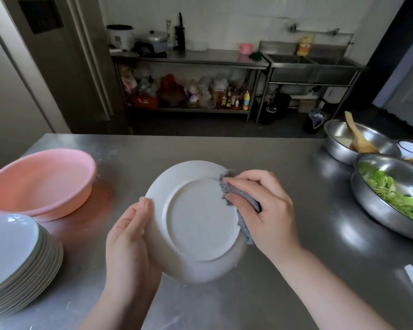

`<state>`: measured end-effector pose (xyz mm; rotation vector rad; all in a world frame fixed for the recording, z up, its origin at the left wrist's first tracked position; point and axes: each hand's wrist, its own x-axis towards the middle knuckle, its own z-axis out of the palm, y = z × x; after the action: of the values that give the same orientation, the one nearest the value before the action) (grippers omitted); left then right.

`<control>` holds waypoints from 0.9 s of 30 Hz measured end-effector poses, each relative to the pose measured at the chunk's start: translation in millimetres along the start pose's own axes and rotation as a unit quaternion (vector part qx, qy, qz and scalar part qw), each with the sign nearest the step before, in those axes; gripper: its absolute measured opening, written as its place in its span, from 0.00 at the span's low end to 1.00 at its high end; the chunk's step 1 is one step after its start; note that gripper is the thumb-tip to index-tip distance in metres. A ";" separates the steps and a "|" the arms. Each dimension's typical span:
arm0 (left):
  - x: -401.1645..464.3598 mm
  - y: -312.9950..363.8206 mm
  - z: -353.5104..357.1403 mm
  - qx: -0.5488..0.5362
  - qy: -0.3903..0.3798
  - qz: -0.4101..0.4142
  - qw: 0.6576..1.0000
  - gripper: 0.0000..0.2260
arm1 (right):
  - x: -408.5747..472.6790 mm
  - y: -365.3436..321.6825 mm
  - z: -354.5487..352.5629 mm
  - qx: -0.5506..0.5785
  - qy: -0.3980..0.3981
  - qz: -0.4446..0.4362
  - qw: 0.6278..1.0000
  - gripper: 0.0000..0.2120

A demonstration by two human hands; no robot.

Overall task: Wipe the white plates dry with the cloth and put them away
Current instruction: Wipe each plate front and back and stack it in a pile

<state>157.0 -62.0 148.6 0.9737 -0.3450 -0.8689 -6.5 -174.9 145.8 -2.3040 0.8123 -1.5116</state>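
A white plate (196, 222) is held above the steel table (224, 148) with its underside and foot ring facing me. My left hand (129, 239) holds its left rim, thumb along the edge, fingers hidden behind. My right hand (260, 206) grips a grey-blue cloth (234, 190) and presses it against the plate's right rim. A stack of several white plates (17, 256) stands at the table's front left.
A pink plastic basin (41, 182) sits at the left behind the stack. At the right are a steel bowl of green leaves (391, 194), a steel bowl with a wooden spatula (353, 141) and a small white cup (411, 150). Shelves and a sink stand across the aisle.
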 end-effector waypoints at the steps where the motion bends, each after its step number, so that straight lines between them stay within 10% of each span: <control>1: 0.0 -1.6 0.6 -0.006 0.008 -0.017 1.000 0.11 | -5.3 0.0 0.5 -0.001 -0.006 -0.003 1.000 0.09; 7: 2.9 -7.2 6.3 -0.054 0.128 -0.118 0.983 0.15 | -33.9 -6.4 8.0 -0.026 -0.079 -0.081 0.993 0.10; 11: 1.5 -11.8 11.1 -0.097 0.126 -0.191 0.969 0.11 | -36.5 -5.5 8.2 -0.016 0.003 0.031 0.999 0.11; 27: 6.4 -3.1 24.5 -0.157 0.214 -0.246 0.932 0.09 | -58.6 -34.2 33.6 -0.059 0.025 0.041 0.997 0.07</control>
<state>144.5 -81.9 158.6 0.9294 0.4236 -1.0891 16.8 -115.7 104.8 -2.2914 1.0224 -1.5284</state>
